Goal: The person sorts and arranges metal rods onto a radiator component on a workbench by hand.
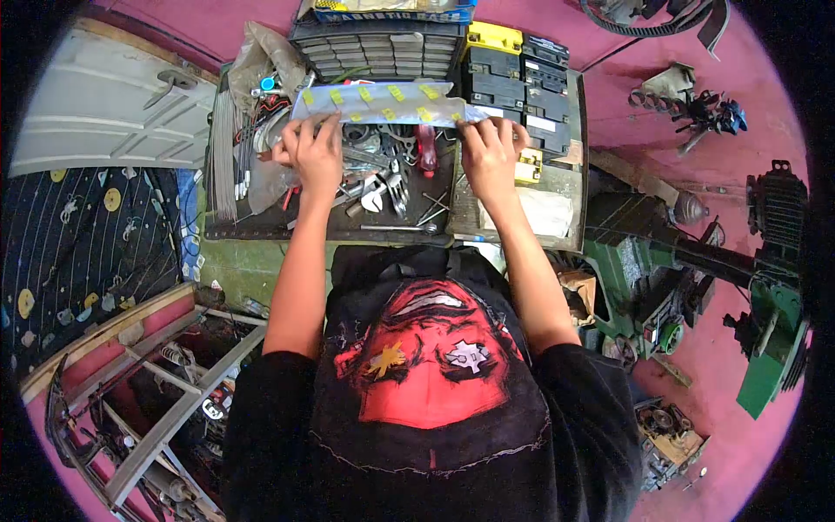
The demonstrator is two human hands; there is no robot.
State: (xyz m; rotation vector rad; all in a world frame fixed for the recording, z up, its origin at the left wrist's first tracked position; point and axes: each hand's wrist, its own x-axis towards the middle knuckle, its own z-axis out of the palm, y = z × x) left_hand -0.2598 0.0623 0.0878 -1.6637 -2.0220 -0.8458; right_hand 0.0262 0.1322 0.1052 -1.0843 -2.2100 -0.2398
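A long whitish-blue sheet with rows of yellow printed patches (380,106) stretches between my two hands above the workbench. My left hand (313,157) is closed on its left end, fingers curled over the near edge. At the opposite end my right hand (490,157) pinches the right corner. Below the sheet lie loose metal tools, among them an adjustable wrench (372,197) and a red transparent object (426,150). A thin metal rod (397,228) rests along the bench's front edge.
Behind the sheet stands a small-drawer cabinet (378,54). Black batteries (546,96) are stacked at the back right, with a yellow box (528,165) before them. A metal frame (161,418) stands lower left. A green machine (765,348) is at the right.
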